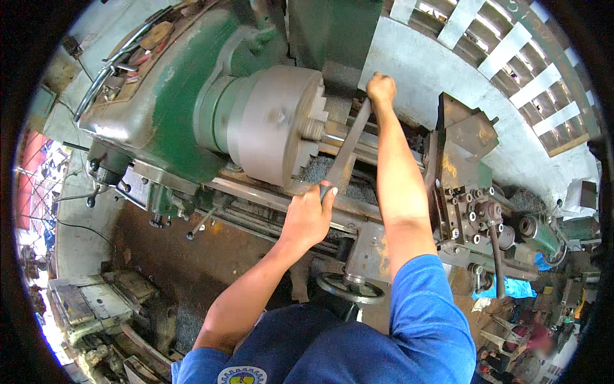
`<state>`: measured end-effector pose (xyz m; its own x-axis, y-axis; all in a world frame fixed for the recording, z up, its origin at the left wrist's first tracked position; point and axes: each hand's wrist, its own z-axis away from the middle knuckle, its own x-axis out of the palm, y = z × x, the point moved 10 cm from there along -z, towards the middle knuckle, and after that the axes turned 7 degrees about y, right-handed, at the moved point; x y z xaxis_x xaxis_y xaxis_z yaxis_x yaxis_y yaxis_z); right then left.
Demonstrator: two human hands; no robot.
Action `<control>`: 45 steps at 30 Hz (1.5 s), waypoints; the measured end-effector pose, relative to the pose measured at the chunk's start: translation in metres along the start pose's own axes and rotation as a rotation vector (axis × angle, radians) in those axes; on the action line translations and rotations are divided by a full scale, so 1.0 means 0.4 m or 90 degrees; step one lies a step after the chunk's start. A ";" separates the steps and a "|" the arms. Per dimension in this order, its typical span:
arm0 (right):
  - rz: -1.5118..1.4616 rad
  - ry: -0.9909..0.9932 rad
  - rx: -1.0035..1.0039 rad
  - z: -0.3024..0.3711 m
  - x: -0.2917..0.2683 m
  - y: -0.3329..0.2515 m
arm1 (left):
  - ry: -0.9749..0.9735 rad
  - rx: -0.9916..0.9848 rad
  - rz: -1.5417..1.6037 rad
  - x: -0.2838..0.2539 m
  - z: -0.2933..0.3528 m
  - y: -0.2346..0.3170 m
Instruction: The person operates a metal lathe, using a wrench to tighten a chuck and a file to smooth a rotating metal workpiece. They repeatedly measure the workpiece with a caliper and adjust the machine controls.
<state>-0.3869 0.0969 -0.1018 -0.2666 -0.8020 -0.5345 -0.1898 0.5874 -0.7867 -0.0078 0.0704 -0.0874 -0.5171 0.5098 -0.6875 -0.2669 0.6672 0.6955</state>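
A long flat file [349, 150] slants across the lathe bed, just right of the big chuck. My left hand [308, 217] is closed round its dark and red handle at the near end. The far end is gripped in the fingers of my right hand [382, 88], with that arm stretched out over the bed. The grey chuck [272, 125] looks smeared, as if turning. In its jaws sits a ridged metal workpiece [313, 129] with a thin bright rod [334, 138] reaching toward the file. Whether the file touches the rod, I cannot tell.
The green headstock [173, 96] carries loose tools on top. Right of my arm stand the tool post [470, 214] and carriage with levers. A handwheel [350, 289] juts out near my body. Metal chips lie on the bed; machine parts [96, 307] fill the lower left.
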 end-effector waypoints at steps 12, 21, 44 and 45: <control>-0.679 -0.204 0.292 0.263 -0.001 -0.014 | -0.310 -0.460 0.412 0.055 0.289 -0.138; -0.590 -0.195 0.268 0.147 0.093 -0.004 | -0.303 -0.481 0.395 0.093 0.154 -0.122; -0.628 -0.239 0.407 0.145 0.132 0.008 | -0.271 -0.476 0.369 0.116 0.102 -0.050; -0.663 -0.267 0.406 0.156 0.104 0.005 | -0.256 -0.421 0.297 0.102 0.102 -0.052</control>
<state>-0.3394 0.0581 -0.1448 0.0716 -0.8891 0.4521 0.3855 -0.3933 -0.8347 0.0100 0.0993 -0.1385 -0.3999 0.8846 -0.2397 -0.5784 -0.0407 0.8147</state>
